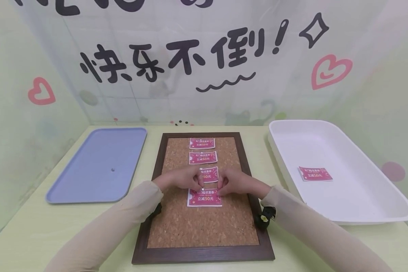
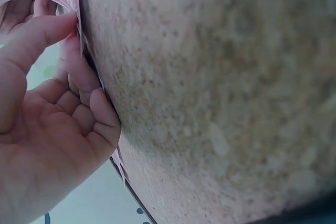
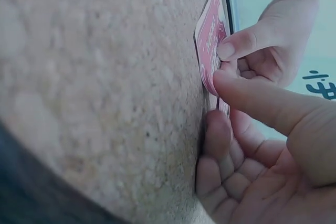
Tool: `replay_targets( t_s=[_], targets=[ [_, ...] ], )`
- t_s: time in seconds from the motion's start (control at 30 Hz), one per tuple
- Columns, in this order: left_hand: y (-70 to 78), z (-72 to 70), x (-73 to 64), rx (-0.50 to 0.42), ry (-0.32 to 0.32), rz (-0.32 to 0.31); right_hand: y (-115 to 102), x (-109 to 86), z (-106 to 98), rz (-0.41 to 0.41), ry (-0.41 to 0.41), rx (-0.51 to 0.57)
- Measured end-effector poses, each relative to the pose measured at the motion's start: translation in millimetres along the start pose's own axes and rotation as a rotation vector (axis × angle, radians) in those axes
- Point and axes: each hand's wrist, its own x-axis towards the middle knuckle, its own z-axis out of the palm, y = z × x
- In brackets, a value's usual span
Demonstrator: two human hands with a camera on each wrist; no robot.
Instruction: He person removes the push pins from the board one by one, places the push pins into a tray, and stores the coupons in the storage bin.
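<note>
The lowest pink coupon (image 1: 204, 199) lies against the cork board (image 1: 204, 228), its top edge under both hands. My left hand (image 1: 187, 177) pinches a small shiny push pin (image 1: 203, 189) at the middle of that edge. At the coupon's upper right corner, my right hand (image 1: 236, 181) holds the paper between thumb and curled index finger. From the right wrist, the coupon (image 3: 211, 38) tilts slightly off the cork, with the left thumb (image 3: 227, 51) on it. Above, a partly covered coupon (image 1: 210, 175) and two more, a middle one (image 1: 203, 158) and a top one (image 1: 202, 143), form a column.
A dark wooden frame (image 1: 204, 255) borders the board. To the left lies a blue tray (image 1: 98, 162) with a small dark spot (image 1: 113, 170) on it. At the right stands a deep white tray (image 1: 346, 204) with one loose coupon (image 1: 315, 174) inside.
</note>
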Motion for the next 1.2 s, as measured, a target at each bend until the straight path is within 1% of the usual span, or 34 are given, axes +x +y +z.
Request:
replay_targets(
  t_s=[0.2,0.33,0.5,0.6,0.73,0.87,1.0,1.2],
  targets=[
    [0.5,0.1,-0.8,-0.005,-0.001,-0.003,3.1,0.8,-2.1,-0.041,0.001,0.007],
    [-0.5,0.5,0.1,-0.006,-0.006,-0.003,4.3,2.0,-2.0,-0.042,-0.004,0.02],
    [-2.1,0.7,1.1,-0.002,-0.01,0.017,2.6,2.5,-0.9,-0.037,-0.009,0.026],
    [-2.9,0.4,1.6,0.007,-0.012,0.024,0.8,2.3,-0.4,-0.048,-0.006,0.015],
    [-3.1,-0.4,1.8,0.021,-0.023,0.027,-0.8,2.6,1.1,-0.036,-0.003,0.015],
    [-3.0,-0.4,1.9,0.023,-0.032,0.039,-2.0,3.7,2.3,-0.006,0.005,0.004],
    [-2.5,-1.1,1.1,-0.007,-0.034,0.039,-2.6,4.6,2.1,0.009,0.005,-0.012],
    [-3.5,-1.8,1.3,-0.045,-0.038,0.041,-2.0,5.9,1.7,0.012,-0.008,-0.007]
  ],
)
